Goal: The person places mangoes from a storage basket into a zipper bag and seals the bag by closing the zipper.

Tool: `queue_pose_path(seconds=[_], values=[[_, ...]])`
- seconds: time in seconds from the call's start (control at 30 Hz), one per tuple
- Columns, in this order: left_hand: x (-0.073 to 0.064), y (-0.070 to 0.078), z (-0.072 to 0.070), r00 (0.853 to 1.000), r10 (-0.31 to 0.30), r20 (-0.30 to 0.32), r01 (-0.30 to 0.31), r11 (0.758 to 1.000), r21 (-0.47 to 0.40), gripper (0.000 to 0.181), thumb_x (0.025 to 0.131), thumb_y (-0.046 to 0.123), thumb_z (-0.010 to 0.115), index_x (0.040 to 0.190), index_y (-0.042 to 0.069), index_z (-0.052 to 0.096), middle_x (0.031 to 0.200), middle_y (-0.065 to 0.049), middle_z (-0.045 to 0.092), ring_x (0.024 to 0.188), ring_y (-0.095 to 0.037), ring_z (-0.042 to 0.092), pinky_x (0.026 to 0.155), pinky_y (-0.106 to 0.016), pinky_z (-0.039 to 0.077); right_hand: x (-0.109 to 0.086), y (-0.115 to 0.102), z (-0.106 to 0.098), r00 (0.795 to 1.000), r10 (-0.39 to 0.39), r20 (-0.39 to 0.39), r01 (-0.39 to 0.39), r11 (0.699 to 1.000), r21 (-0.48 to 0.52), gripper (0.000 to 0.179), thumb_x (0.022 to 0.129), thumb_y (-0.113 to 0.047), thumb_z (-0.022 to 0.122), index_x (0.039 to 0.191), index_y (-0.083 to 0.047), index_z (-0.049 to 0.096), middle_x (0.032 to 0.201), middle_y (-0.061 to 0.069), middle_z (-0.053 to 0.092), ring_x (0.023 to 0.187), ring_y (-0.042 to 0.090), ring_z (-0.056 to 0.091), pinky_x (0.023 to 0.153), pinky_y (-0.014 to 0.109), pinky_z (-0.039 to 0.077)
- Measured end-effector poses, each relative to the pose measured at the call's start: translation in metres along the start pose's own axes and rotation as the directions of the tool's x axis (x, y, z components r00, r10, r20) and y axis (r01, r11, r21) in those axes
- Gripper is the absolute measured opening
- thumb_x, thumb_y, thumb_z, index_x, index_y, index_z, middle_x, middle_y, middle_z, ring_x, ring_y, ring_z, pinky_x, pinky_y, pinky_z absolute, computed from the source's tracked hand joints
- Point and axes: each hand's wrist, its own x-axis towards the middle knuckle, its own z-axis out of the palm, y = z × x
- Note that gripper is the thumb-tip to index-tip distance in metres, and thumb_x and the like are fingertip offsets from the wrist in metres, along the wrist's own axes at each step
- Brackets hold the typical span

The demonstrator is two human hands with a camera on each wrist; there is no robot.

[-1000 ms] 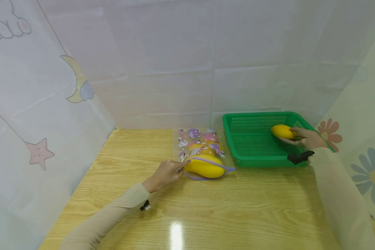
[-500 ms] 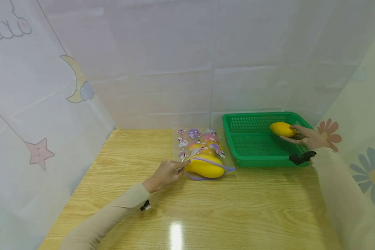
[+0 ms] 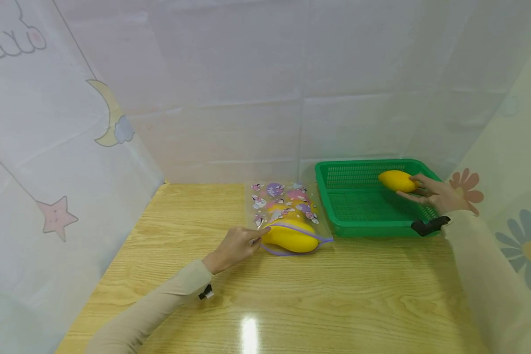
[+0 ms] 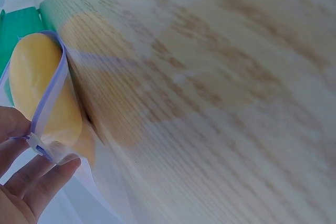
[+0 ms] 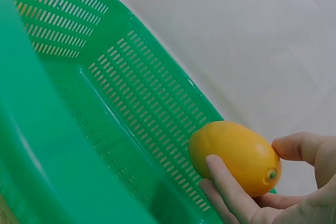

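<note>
My left hand (image 3: pixel 239 247) pinches the left corner of a clear zip bag's mouth, by its white slider (image 4: pixel 37 142). The zip bag (image 3: pixel 258 201) has a purple zip edge and cartoon prints, and lies flat with its mouth gaping toward me. Inside, a large smooth yellow mango-like fruit (image 3: pixel 292 240) sits at the opening, and more yellow and reddish shapes show behind it through the prints. At the right, my right hand (image 3: pixel 440 194) grips a lemon (image 3: pixel 395 181) between thumb and fingers, over the right part of a green basket (image 3: pixel 376 228). The lemon's stem end faces the palm.
The slatted green basket stands just right of the bag, against the back wall sheet (image 3: pixel 230 132). A wooden table (image 3: pixel 292 295) spreads in front. Printed sheets rise on the left and right sides.
My right hand has lifted the lemon slightly and shifted it a little left within the basket's outline. The left hand and the bag have stayed in place.
</note>
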Motion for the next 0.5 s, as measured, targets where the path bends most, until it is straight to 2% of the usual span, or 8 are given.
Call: queue_pose_path(seconds=[0.07,0.13,0.23,0.3,0.37,0.4,0.43,0.5], values=[[0.000,0.000,0.000,1.000,0.000,0.001,0.000,1.000,0.005,0.039,0.084,-0.007,0.071,0.122,0.002,0.070,0.062,0.002,0.065,0.045,0.004,0.018,0.042,-0.012,0.025,0.002,-0.001,0.004,1.000,0.007,0.017,-0.010,0.987,0.158,0.058,0.094,0.026,0.010,0.149,0.014,0.025,0.150,0.019,0.037,0.130,0.038,0.048,0.108,0.041,0.038],[0.000,0.000,0.000,1.000,-0.001,0.002,0.001,1.000,0.011,0.039,0.084,-0.006,0.071,0.121,0.002,0.070,0.065,0.002,0.067,0.045,0.004,0.018,0.042,-0.011,0.025,0.005,-0.006,0.009,0.990,0.116,-0.081,-0.082,0.936,0.343,0.054,0.099,0.018,0.012,0.145,0.011,0.039,0.144,0.020,0.044,0.126,0.042,0.051,0.106,0.045,0.040],[0.000,-0.001,0.001,1.000,-0.002,0.003,0.002,1.000,0.019,0.038,0.083,-0.007,0.071,0.121,0.001,0.070,0.062,0.003,0.065,0.045,0.005,0.019,0.042,-0.011,0.025,0.008,-0.012,0.015,0.938,0.251,-0.240,-0.101,0.858,0.503,0.055,0.103,0.010,0.011,0.135,0.006,0.055,0.131,0.020,0.054,0.118,0.045,0.057,0.101,0.050,0.044],[0.000,-0.002,0.001,1.000,0.001,0.001,-0.001,1.000,0.023,0.039,0.083,-0.006,0.072,0.121,0.002,0.070,0.063,0.002,0.066,0.045,0.004,0.019,0.042,-0.011,0.025,0.010,-0.016,0.017,0.900,0.313,-0.302,-0.080,0.802,0.592,0.057,0.105,0.005,0.009,0.128,0.005,0.062,0.124,0.021,0.058,0.113,0.047,0.058,0.099,0.053,0.045],[0.000,-0.003,0.001,1.000,0.004,-0.001,-0.004,1.000,0.028,0.040,0.083,-0.006,0.072,0.122,0.003,0.070,0.067,0.000,0.069,0.045,0.004,0.018,0.042,-0.012,0.024,0.010,-0.018,0.019,0.894,0.325,-0.309,-0.078,0.791,0.607,0.059,0.104,0.006,0.007,0.125,0.007,0.062,0.123,0.023,0.058,0.113,0.047,0.059,0.099,0.054,0.045],[0.000,-0.003,0.001,1.000,0.007,-0.003,-0.007,1.000,0.029,0.040,0.083,-0.005,0.073,0.122,0.003,0.070,0.071,-0.002,0.071,0.045,0.003,0.019,0.042,-0.012,0.025,0.011,-0.019,0.020,0.887,0.333,-0.321,-0.084,0.799,0.595,0.059,0.104,0.006,0.008,0.125,0.007,0.063,0.124,0.022,0.057,0.113,0.046,0.059,0.099,0.054,0.044],[0.000,-0.003,0.001,1.000,0.011,-0.006,-0.011,0.999,0.032,0.041,0.083,-0.005,0.074,0.122,0.003,0.070,0.076,-0.003,0.073,0.045,0.003,0.019,0.042,-0.012,0.025,0.011,-0.020,0.020,0.870,0.355,-0.342,-0.078,0.784,0.615,0.057,0.105,0.004,0.010,0.122,0.007,0.064,0.124,0.022,0.057,0.113,0.046,0.059,0.101,0.055,0.043],[0.000,-0.004,0.001,1.000,0.015,-0.009,-0.015,0.999,0.030,0.042,0.082,-0.003,0.076,0.122,0.003,0.070,0.083,-0.007,0.075,0.045,0.003,0.020,0.042,-0.012,0.026,0.013,-0.021,0.020,0.825,0.398,-0.402,-0.089,0.793,0.602,0.050,0.107,0.002,0.018,0.118,0.005,0.067,0.124,0.019,0.056,0.112,0.044,0.060,0.103,0.054,0.041]])
